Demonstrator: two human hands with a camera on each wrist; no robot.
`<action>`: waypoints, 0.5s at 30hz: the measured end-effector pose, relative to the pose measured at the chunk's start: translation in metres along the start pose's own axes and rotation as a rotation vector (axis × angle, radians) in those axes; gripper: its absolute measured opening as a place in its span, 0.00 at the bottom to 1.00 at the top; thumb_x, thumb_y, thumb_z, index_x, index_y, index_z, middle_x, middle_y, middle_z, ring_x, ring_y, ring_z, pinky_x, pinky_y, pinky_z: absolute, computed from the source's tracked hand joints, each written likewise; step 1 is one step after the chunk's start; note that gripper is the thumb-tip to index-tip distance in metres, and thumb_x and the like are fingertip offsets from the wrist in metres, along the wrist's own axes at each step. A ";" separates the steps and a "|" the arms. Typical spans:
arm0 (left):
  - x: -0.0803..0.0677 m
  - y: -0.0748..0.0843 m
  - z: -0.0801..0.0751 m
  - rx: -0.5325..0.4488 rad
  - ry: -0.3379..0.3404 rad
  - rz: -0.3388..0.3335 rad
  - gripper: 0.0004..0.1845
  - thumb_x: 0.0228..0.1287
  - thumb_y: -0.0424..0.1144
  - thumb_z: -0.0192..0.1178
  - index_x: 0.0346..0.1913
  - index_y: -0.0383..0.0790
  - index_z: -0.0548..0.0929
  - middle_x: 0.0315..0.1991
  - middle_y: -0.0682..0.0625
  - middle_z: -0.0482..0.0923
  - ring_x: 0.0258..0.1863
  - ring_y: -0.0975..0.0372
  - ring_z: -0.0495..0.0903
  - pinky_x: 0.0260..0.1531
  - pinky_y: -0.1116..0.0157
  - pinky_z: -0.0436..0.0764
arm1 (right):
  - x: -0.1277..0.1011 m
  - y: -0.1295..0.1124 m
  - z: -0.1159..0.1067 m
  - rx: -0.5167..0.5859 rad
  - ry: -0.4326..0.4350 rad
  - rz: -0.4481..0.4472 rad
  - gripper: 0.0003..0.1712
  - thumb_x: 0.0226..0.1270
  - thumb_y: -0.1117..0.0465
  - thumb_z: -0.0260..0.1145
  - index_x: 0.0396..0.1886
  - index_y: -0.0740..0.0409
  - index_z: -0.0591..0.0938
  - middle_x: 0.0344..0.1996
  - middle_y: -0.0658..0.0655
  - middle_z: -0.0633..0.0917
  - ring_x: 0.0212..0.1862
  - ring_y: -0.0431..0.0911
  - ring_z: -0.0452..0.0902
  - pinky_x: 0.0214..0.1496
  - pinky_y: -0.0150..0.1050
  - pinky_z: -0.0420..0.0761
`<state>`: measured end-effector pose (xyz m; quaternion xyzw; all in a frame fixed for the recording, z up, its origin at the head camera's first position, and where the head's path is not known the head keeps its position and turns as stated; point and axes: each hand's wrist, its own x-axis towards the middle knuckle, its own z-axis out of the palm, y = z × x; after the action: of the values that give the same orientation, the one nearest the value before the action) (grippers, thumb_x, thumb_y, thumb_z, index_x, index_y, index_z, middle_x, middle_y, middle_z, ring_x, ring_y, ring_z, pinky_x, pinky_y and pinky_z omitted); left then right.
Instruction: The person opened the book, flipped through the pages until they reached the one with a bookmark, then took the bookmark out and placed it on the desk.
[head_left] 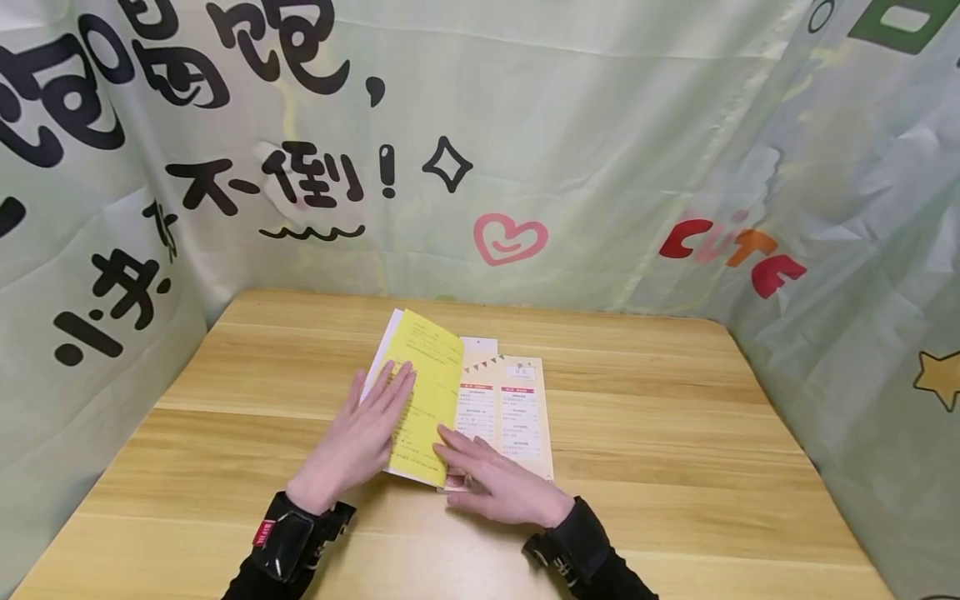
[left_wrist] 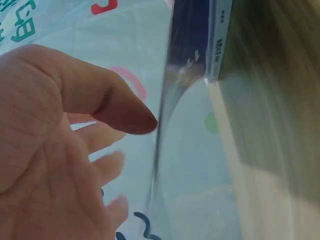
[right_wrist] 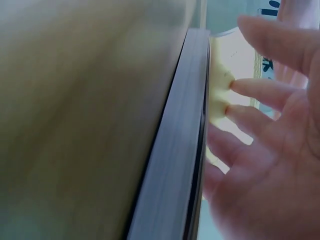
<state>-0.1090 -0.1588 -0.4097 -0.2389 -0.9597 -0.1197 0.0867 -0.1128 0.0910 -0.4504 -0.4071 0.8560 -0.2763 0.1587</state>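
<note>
An open book lies near the middle of the table, its yellow page turned to the left and a printed page with two columns on the right. My left hand rests on the yellow page with fingers extended. Low on the book, close to the fold, my right hand touches the pages with its fingertips. In the left wrist view, the thumb is right at the edge of a thin raised sheet or cover. The right wrist view shows the thick page block beside my outstretched fingers.
The wooden table extends around the book on all sides. A pale cloth backdrop with printed characters, a heart and a star hangs along the table's back and sides. A small white tab shows at the book's top edge.
</note>
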 end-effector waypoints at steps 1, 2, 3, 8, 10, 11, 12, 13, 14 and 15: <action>0.000 0.000 0.002 -0.006 -0.018 0.009 0.38 0.61 0.22 0.52 0.77 0.31 0.58 0.79 0.38 0.55 0.80 0.46 0.54 0.78 0.38 0.49 | -0.001 0.001 -0.001 0.007 -0.006 0.000 0.41 0.73 0.50 0.63 0.80 0.55 0.60 0.82 0.52 0.50 0.83 0.47 0.47 0.84 0.53 0.51; 0.000 0.000 0.004 -0.011 -0.039 0.020 0.39 0.60 0.21 0.52 0.77 0.31 0.59 0.79 0.38 0.56 0.80 0.46 0.55 0.79 0.39 0.50 | -0.002 0.001 -0.001 0.015 -0.013 0.001 0.41 0.72 0.51 0.64 0.80 0.55 0.60 0.83 0.52 0.50 0.83 0.47 0.47 0.84 0.52 0.51; 0.000 0.001 0.006 -0.023 -0.060 0.030 0.40 0.58 0.19 0.53 0.77 0.31 0.59 0.79 0.38 0.56 0.80 0.47 0.56 0.79 0.39 0.50 | -0.003 0.002 -0.002 0.015 -0.016 0.000 0.42 0.72 0.51 0.65 0.80 0.55 0.60 0.83 0.52 0.50 0.83 0.47 0.48 0.84 0.52 0.51; 0.002 0.005 0.018 -0.102 -0.151 0.096 0.44 0.51 0.13 0.55 0.75 0.31 0.62 0.78 0.38 0.57 0.79 0.46 0.58 0.78 0.41 0.53 | -0.007 0.005 -0.004 -0.002 -0.025 0.026 0.47 0.68 0.53 0.69 0.80 0.55 0.58 0.83 0.53 0.50 0.82 0.50 0.49 0.83 0.52 0.54; 0.003 0.007 0.023 -0.124 -0.178 0.120 0.42 0.51 0.14 0.55 0.74 0.31 0.64 0.78 0.38 0.58 0.78 0.46 0.59 0.78 0.41 0.54 | -0.009 0.007 -0.005 -0.007 -0.025 0.048 0.48 0.66 0.53 0.70 0.80 0.56 0.57 0.83 0.53 0.51 0.82 0.51 0.49 0.82 0.53 0.56; 0.004 0.009 0.025 -0.129 -0.190 0.128 0.42 0.52 0.14 0.55 0.74 0.31 0.64 0.78 0.38 0.59 0.78 0.46 0.59 0.78 0.41 0.54 | -0.010 0.008 -0.006 -0.018 -0.025 0.058 0.48 0.66 0.54 0.70 0.80 0.56 0.57 0.82 0.54 0.52 0.82 0.52 0.50 0.82 0.53 0.57; 0.004 0.010 0.026 -0.132 -0.199 0.132 0.41 0.53 0.14 0.55 0.74 0.31 0.65 0.78 0.39 0.60 0.78 0.46 0.60 0.78 0.42 0.55 | -0.010 0.009 -0.007 -0.024 -0.025 0.068 0.48 0.65 0.54 0.71 0.80 0.57 0.58 0.82 0.54 0.53 0.82 0.52 0.50 0.82 0.54 0.57; 0.005 0.010 0.028 -0.129 -0.203 0.135 0.41 0.52 0.15 0.55 0.74 0.31 0.66 0.78 0.39 0.60 0.78 0.46 0.60 0.78 0.42 0.56 | -0.011 0.010 -0.008 -0.025 -0.024 0.074 0.48 0.64 0.55 0.71 0.80 0.59 0.59 0.82 0.56 0.54 0.82 0.53 0.50 0.82 0.54 0.56; 0.005 0.011 0.029 -0.128 -0.206 0.135 0.41 0.52 0.15 0.56 0.74 0.31 0.66 0.77 0.39 0.61 0.78 0.46 0.61 0.78 0.42 0.56 | -0.012 0.012 -0.009 -0.025 -0.019 0.081 0.48 0.63 0.56 0.72 0.79 0.60 0.60 0.81 0.57 0.55 0.82 0.54 0.50 0.82 0.55 0.55; 0.005 0.011 0.029 -0.127 -0.209 0.132 0.41 0.52 0.15 0.56 0.73 0.31 0.66 0.77 0.39 0.61 0.78 0.46 0.61 0.78 0.43 0.56 | -0.014 0.014 -0.010 -0.036 -0.016 0.091 0.48 0.63 0.56 0.72 0.78 0.60 0.61 0.81 0.58 0.56 0.82 0.55 0.49 0.82 0.56 0.54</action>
<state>-0.1112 -0.1391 -0.4347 -0.3179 -0.9362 -0.1486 -0.0215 -0.1177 0.1123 -0.4502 -0.3728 0.8771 -0.2502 0.1705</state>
